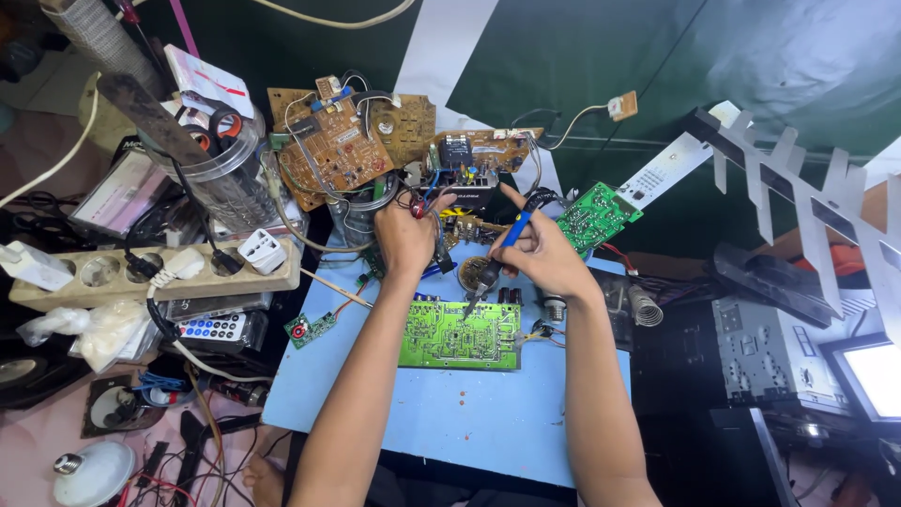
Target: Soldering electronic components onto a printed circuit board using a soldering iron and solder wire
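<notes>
My right hand [544, 252] grips a blue-handled soldering iron [496, 259] like a pen, its tip touching the top edge of a green circuit board [460, 336] that lies flat on a light blue work surface [450, 413]. A small round tin [474, 272] sits just behind the board, under the iron. My left hand [405, 235] is closed around small parts with red and blue wires [424, 199] near a pile of boards. What exactly it holds is partly hidden by the fingers.
Brown circuit boards [338, 145] pile up behind the hands; a smaller green board [597, 216] lies to the right. A power strip [155, 272], remote control [211, 329] and clear jar [221, 174] crowd the left. A metal antenna [798, 178] and grey equipment [779, 352] occupy the right.
</notes>
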